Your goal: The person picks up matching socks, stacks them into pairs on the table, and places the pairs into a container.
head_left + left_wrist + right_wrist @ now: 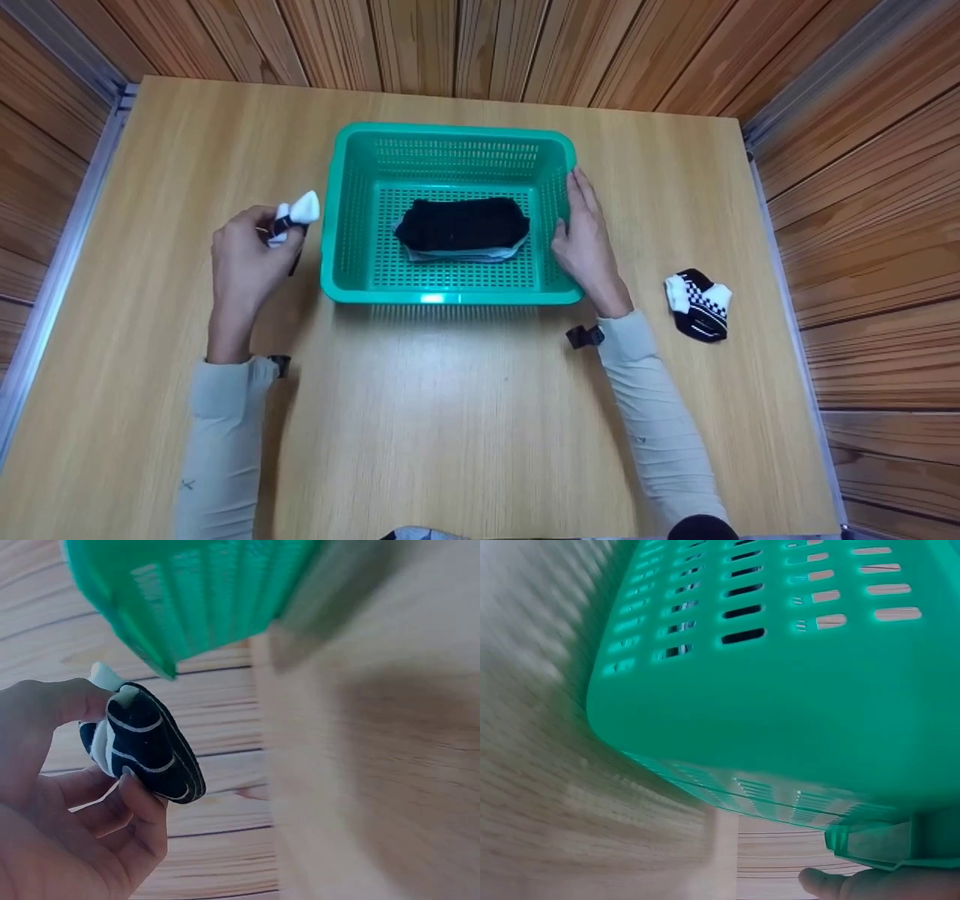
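My left hand (251, 255) pinches a folded black-and-white sock (150, 739), held just left of the green plastic basket (450, 129). White stripes run across the sock's black part in the left wrist view. At the basket's right side, my right hand (589, 244) grips the rim, thumb inside and the other fingers along the outer edge. Inside the basket lies a black folded sock (463, 225) on top of grey ones (465, 256). In the right wrist view the basket wall (742, 709) fills most of the picture, and only part of a finger (825, 883) shows.
Another folded black-and-white sock (699, 307) with a checkered band lies on the wooden table (450, 420), right of the right forearm. Wood-panelled walls (487, 45) stand behind and beside the table. A small dark device (585, 337) sits at the right wrist.
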Action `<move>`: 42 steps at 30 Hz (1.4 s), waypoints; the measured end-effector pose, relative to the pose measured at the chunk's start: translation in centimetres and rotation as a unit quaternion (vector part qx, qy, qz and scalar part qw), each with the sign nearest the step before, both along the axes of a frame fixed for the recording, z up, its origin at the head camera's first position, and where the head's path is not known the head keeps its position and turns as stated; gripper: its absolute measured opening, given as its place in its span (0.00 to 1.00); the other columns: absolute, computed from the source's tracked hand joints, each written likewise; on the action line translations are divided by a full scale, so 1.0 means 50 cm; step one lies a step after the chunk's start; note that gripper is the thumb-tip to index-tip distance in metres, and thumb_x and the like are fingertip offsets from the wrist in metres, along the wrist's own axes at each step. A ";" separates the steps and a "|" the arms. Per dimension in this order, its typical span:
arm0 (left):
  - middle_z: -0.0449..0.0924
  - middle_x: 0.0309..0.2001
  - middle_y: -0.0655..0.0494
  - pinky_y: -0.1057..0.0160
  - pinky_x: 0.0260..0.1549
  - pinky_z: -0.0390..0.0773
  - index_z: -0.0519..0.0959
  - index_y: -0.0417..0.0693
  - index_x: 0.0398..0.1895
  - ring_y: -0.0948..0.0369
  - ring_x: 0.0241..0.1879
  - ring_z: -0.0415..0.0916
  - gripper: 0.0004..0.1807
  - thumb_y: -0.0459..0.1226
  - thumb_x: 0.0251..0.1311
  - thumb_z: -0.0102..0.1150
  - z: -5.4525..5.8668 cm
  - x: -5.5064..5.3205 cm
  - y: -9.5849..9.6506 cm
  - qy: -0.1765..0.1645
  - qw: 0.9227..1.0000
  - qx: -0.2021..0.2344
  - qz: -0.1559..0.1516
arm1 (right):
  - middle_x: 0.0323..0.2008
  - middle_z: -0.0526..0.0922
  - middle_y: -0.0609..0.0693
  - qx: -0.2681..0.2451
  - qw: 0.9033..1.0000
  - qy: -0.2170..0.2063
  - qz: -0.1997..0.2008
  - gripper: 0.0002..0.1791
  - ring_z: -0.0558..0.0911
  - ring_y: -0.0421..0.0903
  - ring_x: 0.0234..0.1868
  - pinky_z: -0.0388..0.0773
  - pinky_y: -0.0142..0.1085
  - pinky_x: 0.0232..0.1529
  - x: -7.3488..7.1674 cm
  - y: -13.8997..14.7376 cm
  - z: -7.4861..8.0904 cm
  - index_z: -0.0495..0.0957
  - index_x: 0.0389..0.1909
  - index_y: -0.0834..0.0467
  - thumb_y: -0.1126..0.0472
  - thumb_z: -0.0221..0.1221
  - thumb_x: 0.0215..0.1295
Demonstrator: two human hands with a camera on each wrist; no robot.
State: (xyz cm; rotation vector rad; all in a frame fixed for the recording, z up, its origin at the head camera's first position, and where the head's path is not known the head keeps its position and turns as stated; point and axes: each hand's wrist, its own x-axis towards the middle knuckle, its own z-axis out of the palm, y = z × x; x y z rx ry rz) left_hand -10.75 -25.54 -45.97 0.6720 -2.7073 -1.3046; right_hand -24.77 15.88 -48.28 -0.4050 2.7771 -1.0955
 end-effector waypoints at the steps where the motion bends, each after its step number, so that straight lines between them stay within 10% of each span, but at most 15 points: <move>1: 0.84 0.55 0.40 0.70 0.39 0.75 0.80 0.41 0.64 0.50 0.49 0.77 0.24 0.45 0.72 0.62 0.007 0.004 0.008 0.007 1.000 -0.001 -0.003 | 0.87 0.45 0.55 -0.003 1.000 0.003 -0.003 0.38 0.50 0.54 0.86 0.52 0.50 0.85 0.001 0.002 0.002 0.48 0.84 0.60 0.69 0.50 0.79; 11: 0.84 0.52 0.40 0.78 0.41 0.73 0.82 0.36 0.59 0.49 0.48 0.82 0.20 0.38 0.69 0.65 0.057 0.046 0.096 0.099 0.994 -0.031 -0.037 | 0.82 0.58 0.57 -0.030 0.998 0.022 -0.041 0.32 0.58 0.56 0.82 0.58 0.56 0.82 0.066 0.019 0.066 0.63 0.79 0.60 0.58 0.57 0.79; 24: 0.85 0.45 0.41 0.63 0.40 0.78 0.85 0.33 0.54 0.51 0.39 0.82 0.18 0.35 0.63 0.70 0.079 0.090 0.195 0.166 0.976 -0.094 -0.103 | 0.63 0.80 0.56 -0.119 0.992 0.041 0.031 0.18 0.81 0.49 0.56 0.81 0.43 0.59 0.185 -0.010 0.106 0.79 0.64 0.61 0.62 0.59 0.78; 42: 0.85 0.41 0.47 0.54 0.44 0.78 0.87 0.40 0.49 0.52 0.42 0.80 0.16 0.36 0.58 0.73 0.016 0.139 0.348 0.196 0.948 -0.181 -0.173 | 0.46 0.88 0.57 -0.264 0.959 0.019 0.097 0.11 0.87 0.44 0.42 0.86 0.33 0.46 0.328 -0.056 0.098 0.85 0.52 0.62 0.69 0.62 0.73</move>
